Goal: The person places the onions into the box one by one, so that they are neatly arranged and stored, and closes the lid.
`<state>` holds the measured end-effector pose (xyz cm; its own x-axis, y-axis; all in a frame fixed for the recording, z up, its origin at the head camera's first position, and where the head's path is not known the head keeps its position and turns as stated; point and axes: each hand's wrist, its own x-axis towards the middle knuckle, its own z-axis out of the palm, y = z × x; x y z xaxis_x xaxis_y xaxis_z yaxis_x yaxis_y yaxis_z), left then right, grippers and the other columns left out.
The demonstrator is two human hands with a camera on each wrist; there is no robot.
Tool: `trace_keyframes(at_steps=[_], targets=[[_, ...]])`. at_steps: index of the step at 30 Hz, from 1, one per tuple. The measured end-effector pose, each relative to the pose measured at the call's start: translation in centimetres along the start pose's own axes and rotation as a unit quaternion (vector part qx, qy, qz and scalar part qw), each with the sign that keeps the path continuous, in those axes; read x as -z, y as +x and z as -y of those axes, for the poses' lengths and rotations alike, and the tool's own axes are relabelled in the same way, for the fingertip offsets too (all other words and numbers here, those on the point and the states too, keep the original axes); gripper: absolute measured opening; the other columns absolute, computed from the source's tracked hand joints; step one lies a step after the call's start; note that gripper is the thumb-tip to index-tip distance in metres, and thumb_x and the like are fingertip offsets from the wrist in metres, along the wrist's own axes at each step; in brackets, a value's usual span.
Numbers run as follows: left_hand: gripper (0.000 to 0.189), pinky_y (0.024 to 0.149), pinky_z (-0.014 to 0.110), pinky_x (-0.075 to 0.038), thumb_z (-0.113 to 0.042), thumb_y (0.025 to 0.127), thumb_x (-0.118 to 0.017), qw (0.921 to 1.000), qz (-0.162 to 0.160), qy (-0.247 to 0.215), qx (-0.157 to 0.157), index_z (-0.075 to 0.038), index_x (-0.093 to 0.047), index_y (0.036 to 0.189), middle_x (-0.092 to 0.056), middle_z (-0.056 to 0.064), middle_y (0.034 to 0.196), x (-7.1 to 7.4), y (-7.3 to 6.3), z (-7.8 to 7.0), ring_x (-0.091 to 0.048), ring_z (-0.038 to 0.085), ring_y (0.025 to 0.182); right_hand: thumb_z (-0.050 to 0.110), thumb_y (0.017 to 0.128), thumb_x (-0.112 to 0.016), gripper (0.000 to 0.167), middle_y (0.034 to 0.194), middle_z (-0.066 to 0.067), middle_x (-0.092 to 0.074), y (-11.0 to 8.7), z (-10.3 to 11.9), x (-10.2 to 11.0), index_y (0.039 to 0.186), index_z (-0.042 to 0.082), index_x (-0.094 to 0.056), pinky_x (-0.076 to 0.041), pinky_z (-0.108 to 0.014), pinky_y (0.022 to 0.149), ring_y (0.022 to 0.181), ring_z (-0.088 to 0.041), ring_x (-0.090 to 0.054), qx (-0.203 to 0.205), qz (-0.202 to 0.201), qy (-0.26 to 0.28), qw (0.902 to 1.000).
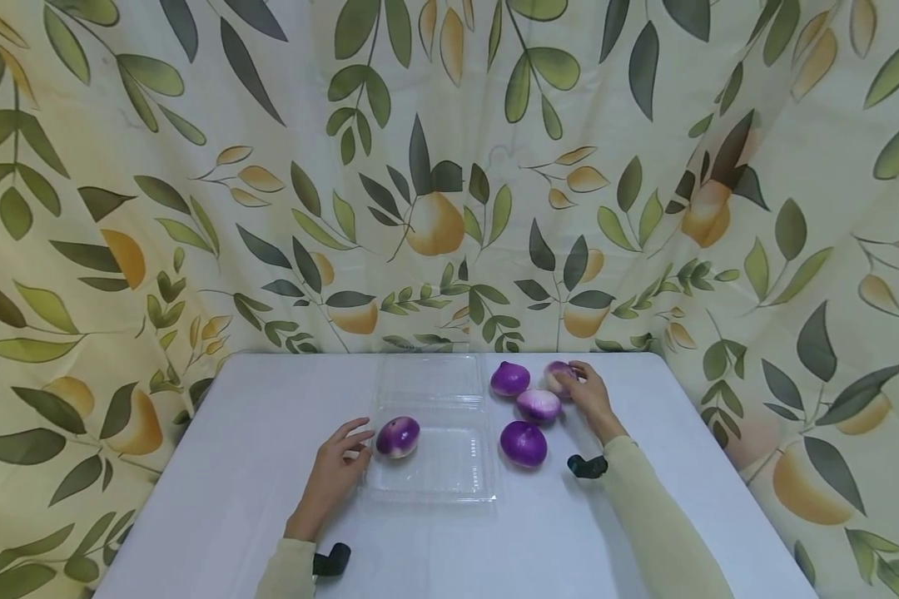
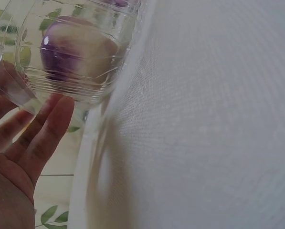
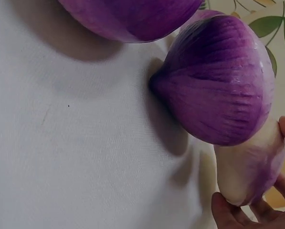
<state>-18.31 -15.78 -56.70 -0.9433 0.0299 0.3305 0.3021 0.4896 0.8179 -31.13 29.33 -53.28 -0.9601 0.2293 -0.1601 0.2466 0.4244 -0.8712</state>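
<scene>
Right hand [image 1: 590, 398] is pinching a purple onion [image 1: 556, 378] right of the clamshell [image 1: 460, 466]
Left hand [image 1: 333, 466], fingers extended, is touching the clamshell's left edge — light bracing and a pinch avoiding neighbouring onions [image 1: 538, 407] should be helping.

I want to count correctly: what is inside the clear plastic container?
One purple onion lies inside the clear plastic container, on the left of its near half; the spot directly beneath the onion is covered.
</scene>
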Motion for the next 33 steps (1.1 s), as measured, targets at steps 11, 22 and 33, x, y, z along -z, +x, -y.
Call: trace_keyframes(at_steps=[11, 22, 33], targets=[[0.027, 0.069, 0.02, -0.059, -0.001, 0.085, -0.068, 1.0, 0.0, -0.003, 0.001, -0.002, -0.073, 0.11, -0.062, 0.007, 0.134, 0.0, 0.1, 0.1, -0.068, 0.009, 0.085, 0.029, 0.097, -0.059, 0.062, 0.153, -0.025, -0.035, -0.8, 1.0, 1.1, 0.149, 0.005, -0.036, -0.031, -0.049, 0.119, 0.141, -0.039, -0.034, 0.027, -0.031, 0.028, 0.9988], [0.027, 0.068, 0.02, -0.059, 0.001, 0.085, -0.068, 1.0, 0.0, 0.002, -0.009, 0.0, -0.072, 0.111, -0.061, 0.013, 0.134, -0.1, 0.0, 0.2, -0.067, 0.011, 0.085, 0.03, 0.097, -0.059, 0.061, 0.152, -0.021, -0.037, -1.5, 2.5, 1.6, 0.149, 0.007, -0.036, -0.039, -0.046, 0.113, 0.136, -0.036, -0.039, 0.055, -0.032, 0.061, 0.9961], [0.026, 0.07, 0.019, -0.059, 0.0, 0.086, -0.068, 1.0, 0.004, -0.003, -0.003, 0.0, -0.072, 0.112, -0.061, 0.009, 0.135, -0.1, -0.1, 0.2, -0.068, 0.015, 0.087, 0.034, 0.098, -0.058, 0.063, 0.157, -0.017, -0.033, -2.8, 4.6, 2.0, 0.15, 0.009, -0.035, -0.038, -0.048, 0.116, 0.143, -0.038, -0.035, 0.065, -0.026, 0.074, 0.9948]])
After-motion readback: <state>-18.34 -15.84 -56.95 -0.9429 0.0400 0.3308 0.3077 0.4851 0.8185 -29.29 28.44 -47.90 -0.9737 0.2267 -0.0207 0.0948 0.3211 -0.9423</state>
